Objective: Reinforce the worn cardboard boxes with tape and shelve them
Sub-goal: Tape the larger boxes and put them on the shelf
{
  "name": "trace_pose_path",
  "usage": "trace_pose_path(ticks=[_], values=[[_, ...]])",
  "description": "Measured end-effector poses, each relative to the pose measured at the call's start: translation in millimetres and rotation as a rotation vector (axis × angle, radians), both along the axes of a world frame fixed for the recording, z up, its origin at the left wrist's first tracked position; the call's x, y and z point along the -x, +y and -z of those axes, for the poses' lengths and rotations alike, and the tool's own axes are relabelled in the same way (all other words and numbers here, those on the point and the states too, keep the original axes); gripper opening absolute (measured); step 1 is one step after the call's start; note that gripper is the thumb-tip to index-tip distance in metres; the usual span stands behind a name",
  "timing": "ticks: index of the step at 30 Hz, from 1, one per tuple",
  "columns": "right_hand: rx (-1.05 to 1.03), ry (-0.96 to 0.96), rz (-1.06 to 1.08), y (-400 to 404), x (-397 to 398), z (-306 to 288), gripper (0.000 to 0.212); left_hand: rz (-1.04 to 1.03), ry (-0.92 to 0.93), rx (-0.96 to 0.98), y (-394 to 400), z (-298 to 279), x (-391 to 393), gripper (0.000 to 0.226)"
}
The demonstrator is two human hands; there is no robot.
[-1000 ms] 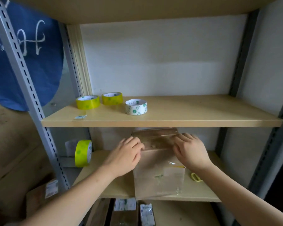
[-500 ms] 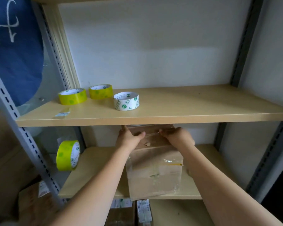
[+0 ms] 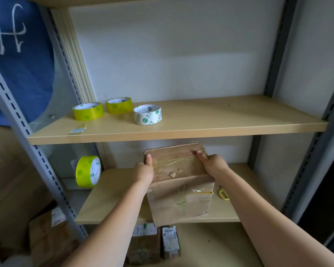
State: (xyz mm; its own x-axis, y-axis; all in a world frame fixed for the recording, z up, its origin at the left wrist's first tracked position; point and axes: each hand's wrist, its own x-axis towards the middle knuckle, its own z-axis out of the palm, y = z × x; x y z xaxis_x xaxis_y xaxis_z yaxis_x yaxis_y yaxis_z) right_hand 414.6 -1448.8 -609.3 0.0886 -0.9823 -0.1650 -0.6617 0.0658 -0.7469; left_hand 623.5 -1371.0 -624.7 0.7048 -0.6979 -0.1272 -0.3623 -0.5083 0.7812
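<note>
A worn brown cardboard box [image 3: 179,185] with clear tape across its top and front is at the front of the lower shelf [image 3: 112,191], tilted slightly. My left hand [image 3: 145,170] grips its left top edge, thumb on top. My right hand [image 3: 212,164] grips its right top edge. Three tape rolls lie flat on the upper shelf [image 3: 220,120]: two yellow-green rolls [image 3: 88,111] [image 3: 119,105] and a white roll [image 3: 147,114]. Another yellow-green roll [image 3: 88,171] stands on edge left of the lower shelf.
Yellow-handled scissors [image 3: 223,193] lie on the lower shelf right of the box. Several labelled boxes [image 3: 152,243] sit on the bottom level. A grey slotted upright [image 3: 27,135] runs down the left, with blue fabric [image 3: 17,60] behind it.
Both hands moved from the top of the box to its side edges and now grip it. The view shifted upward and closer to the shelves.
</note>
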Motion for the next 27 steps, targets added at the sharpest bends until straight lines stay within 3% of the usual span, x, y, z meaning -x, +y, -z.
trace_pose_path(ticks=[9,15,18,21,23,25,27], values=[[0.522,-0.135,0.128,72.4,6.7,-14.5,0.06,0.036,-0.052,0.268,59.2,-3.8,3.6,0.06],[0.738,-0.299,0.103,100.1,22.0,18.1,0.035,0.089,0.001,0.54,101.5,32.7,17.8,0.056],[0.633,-0.371,0.1,96.7,29.4,45.1,0.026,0.284,0.062,0.46,103.7,49.7,14.5,0.048],[0.383,-0.284,0.064,90.5,37.6,77.7,0.025,0.347,0.091,0.223,95.1,66.9,12.3,0.075],[0.12,-0.392,-0.017,86.2,40.8,81.7,0.02,0.36,0.195,0.144,90.3,72.2,13.5,0.091],[-0.17,-0.539,-0.005,76.8,38.6,77.8,0.055,0.349,0.505,0.065,85.9,69.4,9.6,0.1],[-0.218,-0.34,-0.053,66.1,33.5,73.3,0.069,0.325,0.735,0.062,77.5,68.4,4.0,0.089]])
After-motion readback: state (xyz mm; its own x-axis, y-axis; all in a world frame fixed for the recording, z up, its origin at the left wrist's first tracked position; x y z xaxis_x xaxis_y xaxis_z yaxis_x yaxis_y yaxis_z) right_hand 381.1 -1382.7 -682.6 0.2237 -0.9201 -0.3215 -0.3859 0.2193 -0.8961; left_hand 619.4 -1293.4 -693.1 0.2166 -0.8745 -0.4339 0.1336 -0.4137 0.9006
